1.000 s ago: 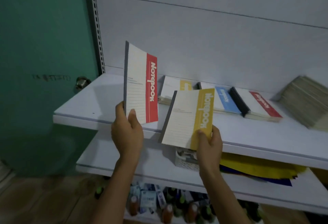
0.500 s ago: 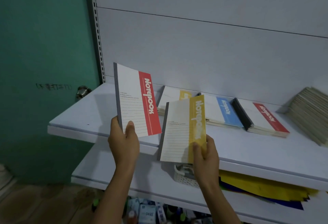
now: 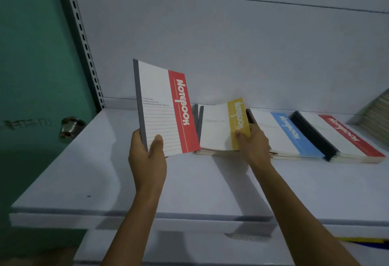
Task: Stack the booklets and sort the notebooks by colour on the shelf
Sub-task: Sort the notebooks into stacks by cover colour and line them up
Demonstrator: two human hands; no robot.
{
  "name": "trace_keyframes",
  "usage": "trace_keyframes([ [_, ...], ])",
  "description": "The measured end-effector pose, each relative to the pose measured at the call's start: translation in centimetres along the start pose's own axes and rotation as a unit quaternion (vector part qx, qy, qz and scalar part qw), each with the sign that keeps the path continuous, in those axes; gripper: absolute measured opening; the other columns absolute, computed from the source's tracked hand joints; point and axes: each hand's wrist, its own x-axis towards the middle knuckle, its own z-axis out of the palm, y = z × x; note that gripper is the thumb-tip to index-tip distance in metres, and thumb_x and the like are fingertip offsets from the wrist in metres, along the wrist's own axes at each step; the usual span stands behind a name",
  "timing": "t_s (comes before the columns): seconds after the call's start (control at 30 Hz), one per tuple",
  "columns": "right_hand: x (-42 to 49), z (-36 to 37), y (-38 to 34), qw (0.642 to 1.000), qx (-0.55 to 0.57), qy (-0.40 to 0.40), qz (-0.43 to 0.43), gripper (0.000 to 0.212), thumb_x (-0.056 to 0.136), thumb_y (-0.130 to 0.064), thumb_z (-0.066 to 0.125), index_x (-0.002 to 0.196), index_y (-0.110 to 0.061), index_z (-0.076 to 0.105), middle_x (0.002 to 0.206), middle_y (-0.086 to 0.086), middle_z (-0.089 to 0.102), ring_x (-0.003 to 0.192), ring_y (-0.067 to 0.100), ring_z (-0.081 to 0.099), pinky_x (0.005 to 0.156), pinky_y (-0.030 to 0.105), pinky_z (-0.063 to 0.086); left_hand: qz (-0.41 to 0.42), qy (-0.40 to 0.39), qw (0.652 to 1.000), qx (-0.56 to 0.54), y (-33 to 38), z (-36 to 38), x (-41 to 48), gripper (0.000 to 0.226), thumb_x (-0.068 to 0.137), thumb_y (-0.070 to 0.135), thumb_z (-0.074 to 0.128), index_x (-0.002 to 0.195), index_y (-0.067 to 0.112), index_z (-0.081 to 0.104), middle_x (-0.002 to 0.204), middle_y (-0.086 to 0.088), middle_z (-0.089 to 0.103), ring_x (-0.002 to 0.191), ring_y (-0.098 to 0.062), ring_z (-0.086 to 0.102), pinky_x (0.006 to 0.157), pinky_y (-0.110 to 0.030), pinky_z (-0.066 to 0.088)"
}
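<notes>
Left hand (image 3: pixel 147 156) grips a red-banded notebook (image 3: pixel 166 110) at its lower spine corner, upright above the white shelf (image 3: pixel 105 171). Right hand (image 3: pixel 254 145) pinches a yellow-banded notebook (image 3: pixel 219 126), tilted on a notebook pile (image 3: pixel 210 152). At that pile's three o'clock lie the blue pile (image 3: pixel 294 137), the red pile (image 3: pixel 347 137) and, farthest, the booklet stack (image 3: pixel 376 118).

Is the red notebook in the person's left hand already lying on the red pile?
No, the left hand holds the red notebook upright, well apart from the red pile lying further right.
</notes>
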Motion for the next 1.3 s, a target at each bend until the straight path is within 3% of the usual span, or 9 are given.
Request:
trace_keyframes([
  [0.17, -0.7, 1.8, 0.3, 0.987, -0.092, 0.110, -0.067, 0.026, 0.089, -0.024, 0.056, 0.113, -0.014, 0.056, 0.099, 0.003, 0.063, 0.091, 0.023, 0.058, 0.070, 0.033, 0.045, -0.063, -0.030, 0.996, -0.056, -2.5, 0.1, 0.6, 0.029, 0.092, 0.010, 0.057, 0.109, 0.034, 0.054, 0.103, 0.019, 0.064, 0.090, -0.004, 0.066, 0.061, -0.016, 0.055],
  [0.3, -0.7, 3.1, 1.5, 0.986, -0.113, 0.109, -0.049, 0.026, 0.092, -0.023, 0.054, 0.116, -0.013, 0.058, 0.114, 0.006, 0.054, 0.106, 0.024, 0.051, 0.076, 0.030, 0.039, -0.106, -0.039, 0.990, -0.089, -3.5, 0.3, 1.3, 0.030, 0.093, 0.008, 0.055, 0.101, 0.037, 0.057, 0.093, 0.025, 0.069, 0.088, 0.001, 0.066, 0.058, -0.015, 0.054],
  [0.6, -0.5, 3.1, 2.0, 0.991, -0.062, 0.106, -0.048, 0.026, 0.097, -0.024, 0.051, 0.116, -0.009, 0.059, 0.122, 0.007, 0.050, 0.105, 0.014, 0.048, 0.076, 0.018, 0.030, -0.099, -0.091, 0.989, -0.058, -3.3, 0.5, 1.0, 0.029, 0.092, 0.009, 0.056, 0.101, 0.037, 0.056, 0.094, 0.023, 0.069, 0.089, 0.002, 0.066, 0.060, -0.014, 0.054],
  [0.67, -1.6, 2.3, 1.2, 0.990, -0.034, 0.114, -0.081, 0.029, 0.098, -0.022, 0.048, 0.120, -0.006, 0.057, 0.127, 0.007, 0.048, 0.115, 0.016, 0.047, 0.085, 0.014, 0.031, -0.091, -0.080, 0.991, -0.053, -2.8, 0.6, 0.5, 0.029, 0.092, 0.011, 0.057, 0.102, 0.038, 0.056, 0.099, 0.021, 0.067, 0.090, -0.002, 0.066, 0.064, -0.017, 0.055],
  [0.73, -3.6, 1.0, 0.8, 0.987, 0.036, 0.110, -0.113, 0.030, 0.099, -0.027, 0.047, 0.121, -0.011, 0.057, 0.125, 0.000, 0.052, 0.112, 0.007, 0.049, 0.087, 0.008, 0.036, -0.078, -0.062, 0.994, -0.052, -2.1, 1.0, -0.5, 0.026, 0.091, 0.016, 0.058, 0.105, 0.038, 0.057, 0.100, 0.020, 0.067, 0.091, -0.003, 0.066, 0.063, -0.016, 0.054],
  [0.9, -7.6, -4.8, 1.5, 0.971, 0.235, -0.039, -0.025, 0.035, 0.082, -0.057, 0.049, 0.114, -0.041, 0.050, 0.089, -0.033, 0.064, 0.085, -0.008, 0.065, 0.061, 0.004, 0.048, -0.066, -0.086, 0.992, -0.072, 0.7, 5.1, -5.4, 0.023, 0.091, 0.021, 0.060, 0.097, 0.043, 0.057, 0.090, 0.029, 0.068, 0.088, 0.006, 0.064, 0.058, -0.013, 0.054],
  [1.03, -9.1, -11.1, 5.1, 0.966, 0.259, -0.005, -0.007, 0.023, 0.086, -0.039, 0.060, 0.107, -0.031, 0.055, 0.079, -0.017, 0.071, 0.075, 0.004, 0.069, 0.059, 0.010, 0.051, -0.079, -0.137, 0.984, -0.082, 2.5, 9.7, -11.6, 0.029, 0.090, 0.019, 0.061, 0.103, 0.042, 0.047, 0.090, 0.027, 0.067, 0.086, 0.007, 0.064, 0.058, -0.011, 0.052],
  [1.17, -10.8, -17.1, 9.7, 0.965, 0.261, 0.035, 0.014, 0.014, 0.090, -0.031, 0.060, 0.103, -0.026, 0.056, 0.081, -0.012, 0.072, 0.074, 0.009, 0.070, 0.060, 0.017, 0.055, -0.097, -0.207, 0.970, -0.080, 2.9, 13.4, -17.6, 0.028, 0.091, 0.020, 0.059, 0.102, 0.041, 0.045, 0.088, 0.024, 0.069, 0.083, 0.008, 0.065, 0.054, -0.008, 0.048],
  [1.3, -12.0, -22.4, 14.1, 0.964, 0.246, 0.098, 0.029, 0.012, 0.093, -0.026, 0.058, 0.104, -0.027, 0.058, 0.080, -0.004, 0.072, 0.074, 0.010, 0.069, 0.062, 0.023, 0.055, -0.092, -0.294, 0.950, -0.047, 3.0, 16.8, -22.4, 0.028, 0.091, 0.021, 0.059, 0.109, 0.039, 0.047, 0.106, 0.015, 0.065, 0.093, -0.003, 0.067, 0.067, -0.019, 0.056],
])
